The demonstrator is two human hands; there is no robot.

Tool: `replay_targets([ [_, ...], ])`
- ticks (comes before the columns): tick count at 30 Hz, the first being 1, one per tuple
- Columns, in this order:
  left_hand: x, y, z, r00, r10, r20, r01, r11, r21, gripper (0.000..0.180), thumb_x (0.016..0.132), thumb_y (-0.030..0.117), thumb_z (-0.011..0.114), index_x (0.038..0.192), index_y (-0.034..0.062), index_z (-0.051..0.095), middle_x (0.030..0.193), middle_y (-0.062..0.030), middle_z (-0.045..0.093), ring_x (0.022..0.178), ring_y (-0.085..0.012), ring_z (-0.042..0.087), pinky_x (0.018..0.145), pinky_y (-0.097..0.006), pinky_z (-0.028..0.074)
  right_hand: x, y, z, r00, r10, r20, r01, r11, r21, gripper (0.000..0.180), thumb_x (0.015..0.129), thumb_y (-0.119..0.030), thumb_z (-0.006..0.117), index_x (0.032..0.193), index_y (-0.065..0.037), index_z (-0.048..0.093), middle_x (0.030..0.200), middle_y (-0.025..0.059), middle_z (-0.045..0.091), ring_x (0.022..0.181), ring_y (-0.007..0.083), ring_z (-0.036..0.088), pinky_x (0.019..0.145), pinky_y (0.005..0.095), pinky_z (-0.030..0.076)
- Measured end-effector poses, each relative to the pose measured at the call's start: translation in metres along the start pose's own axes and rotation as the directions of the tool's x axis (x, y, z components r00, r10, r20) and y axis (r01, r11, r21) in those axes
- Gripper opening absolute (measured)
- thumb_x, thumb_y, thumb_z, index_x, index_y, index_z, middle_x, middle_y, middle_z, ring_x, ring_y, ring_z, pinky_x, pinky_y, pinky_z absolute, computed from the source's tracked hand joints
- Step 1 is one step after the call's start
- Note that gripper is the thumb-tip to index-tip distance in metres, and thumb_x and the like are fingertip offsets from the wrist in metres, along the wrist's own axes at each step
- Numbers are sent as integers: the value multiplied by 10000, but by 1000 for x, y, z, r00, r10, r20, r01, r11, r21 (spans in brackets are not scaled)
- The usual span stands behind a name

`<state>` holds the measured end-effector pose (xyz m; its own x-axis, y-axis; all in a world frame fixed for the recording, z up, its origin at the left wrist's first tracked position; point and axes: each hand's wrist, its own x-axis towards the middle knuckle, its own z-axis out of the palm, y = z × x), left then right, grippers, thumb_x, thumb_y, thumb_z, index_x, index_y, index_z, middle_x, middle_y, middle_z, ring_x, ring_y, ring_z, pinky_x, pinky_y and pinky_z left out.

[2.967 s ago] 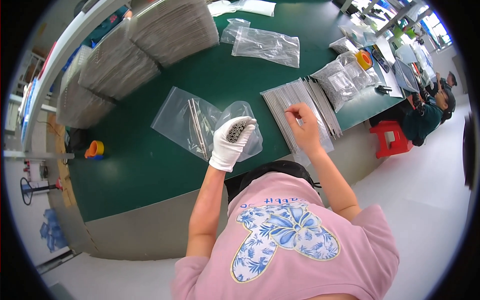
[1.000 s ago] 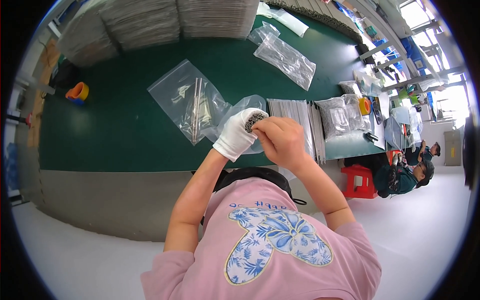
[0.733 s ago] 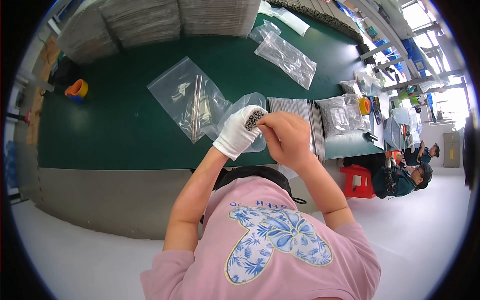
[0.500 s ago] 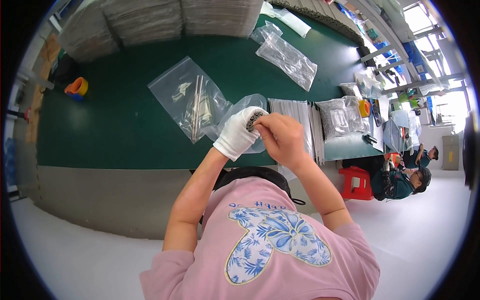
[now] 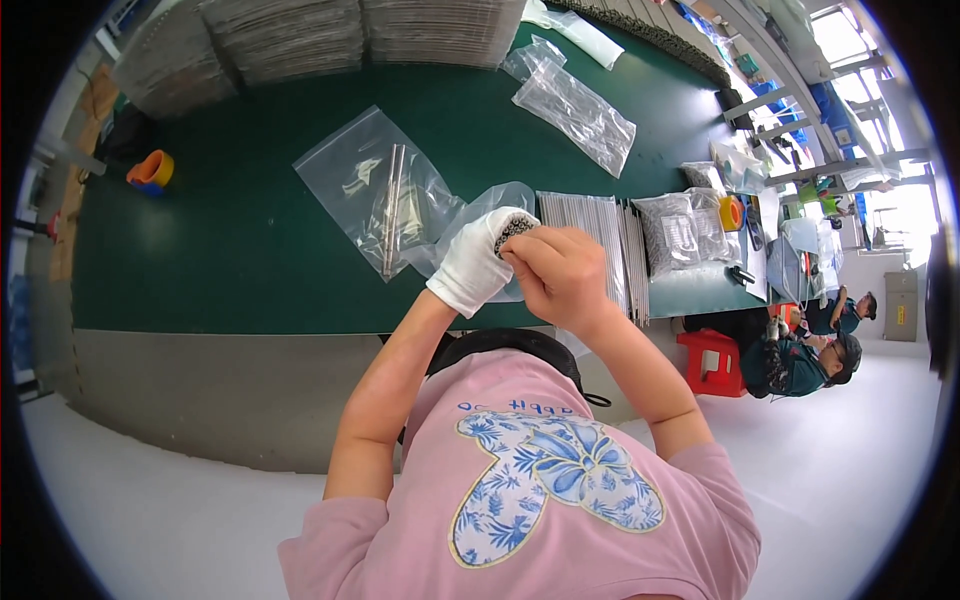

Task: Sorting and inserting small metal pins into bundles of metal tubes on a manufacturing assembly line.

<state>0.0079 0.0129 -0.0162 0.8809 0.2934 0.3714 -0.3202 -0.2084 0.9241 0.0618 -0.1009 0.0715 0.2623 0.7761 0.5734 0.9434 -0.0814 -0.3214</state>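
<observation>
In the head view, the left hand (image 5: 474,260), in a white glove, is curled around a bundle of thin metal tubes (image 5: 515,235), their round ends facing up out of its grip. The bare right hand (image 5: 562,275) is just beside it, fingers bent, thumb and forefinger drawn together against the edge of those ends; whether a tube is between the tips cannot be told.

Beyond and partly behind the left hand is a cloudy plastic bag (image 5: 514,196). To its left, a large clear bag (image 5: 342,168) lies flat on the green table (image 5: 230,270), with a few slim rods (image 5: 393,210) in or on it; which is unclear. Well to the left of the left hand stands an orange tape roll (image 5: 152,170).

Just beyond the right hand lies a row of grey rods (image 5: 582,212). Farther right of that hand are plastic bags of small grey pieces (image 5: 668,232) and a yellow-orange tape roll (image 5: 731,213). Well beyond both hands lie a crumpled clear bag (image 5: 580,118) and, farther left, wrapped stacks (image 5: 290,42). Well right of the right hand, a co-worker (image 5: 800,365) is beside a red stool (image 5: 712,350).
</observation>
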Motion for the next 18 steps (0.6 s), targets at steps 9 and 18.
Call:
replay_targets([
  [9,0,4,-1,999,-34,-6,34,999,-4,278,719,39,612,989,76,556,879,-119,614,785,-306,594,685,-336,481,8,-3,-8,999,6,-36,-6,1000,0,98,684,-40,644,765,-70,600,666,53,587,538,229,548,496,309,418],
  [18,-1,-3,1,999,8,-33,-7,1000,31,277,733,37,603,1001,83,551,877,-126,605,787,-333,581,673,-352,479,7,2,-3,998,68,12,-69,995,71,81,710,0,627,774,-38,596,662,75,579,524,233,531,481,298,399],
])
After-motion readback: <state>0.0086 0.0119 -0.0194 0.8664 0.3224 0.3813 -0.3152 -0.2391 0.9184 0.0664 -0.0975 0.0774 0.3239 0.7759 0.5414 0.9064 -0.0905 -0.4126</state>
